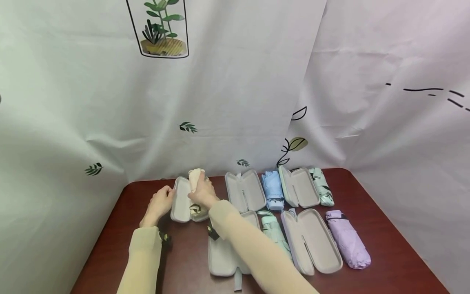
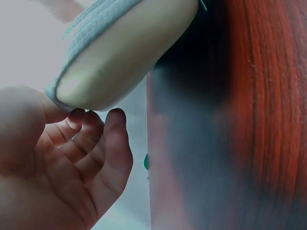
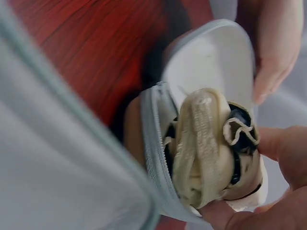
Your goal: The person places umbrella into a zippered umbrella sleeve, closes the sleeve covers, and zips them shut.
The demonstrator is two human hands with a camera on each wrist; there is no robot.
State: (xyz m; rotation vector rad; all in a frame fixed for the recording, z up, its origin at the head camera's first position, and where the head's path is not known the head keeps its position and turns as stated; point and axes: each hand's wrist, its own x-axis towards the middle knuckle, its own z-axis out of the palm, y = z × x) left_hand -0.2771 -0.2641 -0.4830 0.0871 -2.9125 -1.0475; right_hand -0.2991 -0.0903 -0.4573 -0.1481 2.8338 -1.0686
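Observation:
At the back left of the table lies an unzipped case [image 1: 180, 200], spread flat with its pale lining up. My right hand [image 1: 204, 192] grips a folded cream umbrella [image 1: 196, 176] over the case's right half. In the right wrist view the umbrella's strap and handle end [image 3: 199, 143] sit within the zipper rim [image 3: 156, 127], with fingers and thumb on either side of its body. My left hand [image 1: 160, 204] holds the left edge of the case; in the left wrist view its thumb and fingertips meet at the rounded end of the cream shell [image 2: 124, 57].
To the right lie several opened cases, such as a grey one [image 1: 253, 190] and a lilac one [image 1: 323, 241]. Beside them are folded umbrellas: blue [image 1: 272, 188], mint [image 1: 273, 230], pale green patterned [image 1: 321, 187] and lilac [image 1: 349, 241]. A printed cloth [image 1: 235, 81] hangs behind the table.

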